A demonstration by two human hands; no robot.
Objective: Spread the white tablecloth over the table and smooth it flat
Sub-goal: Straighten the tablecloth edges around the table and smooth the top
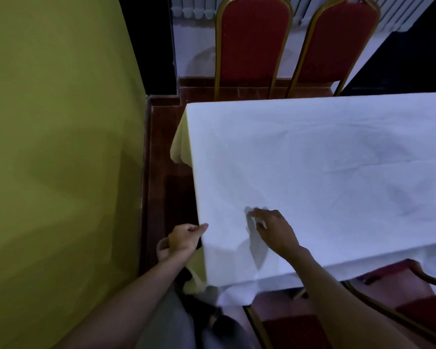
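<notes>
The white tablecloth (312, 159) covers the table top, with a long crease running across its right half and its near edge hanging down. Under it a yellow cloth (179, 144) shows along the table's left side. My left hand (184, 239) grips the white tablecloth's left edge near the front corner, thumb on top. On the cloth a little to the right, my right hand (275, 229) has its fingertips pinching a small raised fold.
A yellow-green wall (56, 147) stands close on the left, with a narrow strip of reddish floor (159, 159) between it and the table. Two red chairs with gold frames (252, 44) stand at the far side. Another red chair (363, 311) is at the near right.
</notes>
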